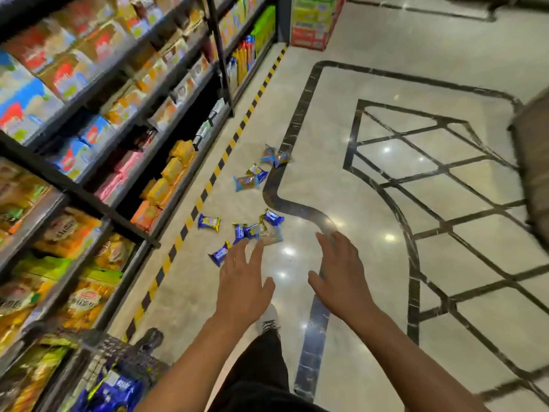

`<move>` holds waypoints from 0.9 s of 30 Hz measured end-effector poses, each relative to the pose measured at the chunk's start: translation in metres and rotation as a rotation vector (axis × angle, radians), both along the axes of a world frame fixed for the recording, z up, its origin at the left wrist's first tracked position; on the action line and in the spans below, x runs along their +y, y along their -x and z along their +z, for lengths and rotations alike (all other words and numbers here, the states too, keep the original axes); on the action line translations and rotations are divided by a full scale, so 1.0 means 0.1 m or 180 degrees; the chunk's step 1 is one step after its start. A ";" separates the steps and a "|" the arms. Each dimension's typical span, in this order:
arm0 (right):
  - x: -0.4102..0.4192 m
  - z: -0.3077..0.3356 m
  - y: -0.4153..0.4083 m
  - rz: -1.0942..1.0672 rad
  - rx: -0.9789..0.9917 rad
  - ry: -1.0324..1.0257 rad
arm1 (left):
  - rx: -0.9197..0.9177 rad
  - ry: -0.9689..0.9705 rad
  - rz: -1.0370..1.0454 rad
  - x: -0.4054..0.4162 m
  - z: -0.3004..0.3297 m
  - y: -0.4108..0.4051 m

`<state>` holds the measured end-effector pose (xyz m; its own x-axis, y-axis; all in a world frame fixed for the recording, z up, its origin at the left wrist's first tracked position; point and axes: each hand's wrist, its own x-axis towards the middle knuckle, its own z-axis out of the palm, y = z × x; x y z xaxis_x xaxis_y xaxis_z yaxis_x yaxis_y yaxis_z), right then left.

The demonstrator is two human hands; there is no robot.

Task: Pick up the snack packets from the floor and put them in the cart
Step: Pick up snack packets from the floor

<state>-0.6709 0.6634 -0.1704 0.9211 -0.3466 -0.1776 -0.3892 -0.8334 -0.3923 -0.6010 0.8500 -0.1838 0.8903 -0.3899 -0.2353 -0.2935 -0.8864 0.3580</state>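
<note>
Several blue and gold snack packets lie scattered on the shiny floor. One lone packet point(209, 223) lies near the striped tape, a cluster point(257, 228) sits just beyond my fingertips, and one packet point(219, 255) is partly hidden by my left hand. Farther off lie a pair point(251, 178) and another pair point(275, 157). My left hand point(242, 282) and my right hand point(341, 276) both stretch forward above the floor, fingers straight, holding nothing. The wire cart point(118, 355) stands at the bottom left with blue packets point(114, 391) inside.
Shelves point(98, 150) full of packaged goods run along the left, edged by yellow-black tape point(208, 185) on the floor. My legs and shoes point(269, 319) are below my hands. A brown object point(533, 173) stands at the right edge. Stacked boxes point(315, 22) stand far back.
</note>
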 end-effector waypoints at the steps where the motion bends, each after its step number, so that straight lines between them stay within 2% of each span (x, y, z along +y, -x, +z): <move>1: -0.06 -0.01 -0.09 -0.0059 0.0049 -0.0028 | 0.0015 0.0029 -0.0027 -0.07 0.00 -0.15; 8: -0.38 0.04 -0.67 -0.0363 0.0279 -0.0131 | 0.0040 0.0228 -0.0218 -0.55 0.04 -1.14; 13: -0.77 0.17 -1.06 -0.0564 -0.0033 -0.0163 | 0.0054 0.0341 -0.0355 -1.00 0.13 -1.62; 19: -1.44 0.06 -1.60 -0.0610 0.0038 -0.0303 | 0.0141 0.0503 -0.0188 -1.58 0.06 -2.12; 27: -2.53 -0.20 -2.43 -0.0367 0.0044 -0.0829 | 0.0229 0.0301 0.0207 -2.38 0.03 -2.69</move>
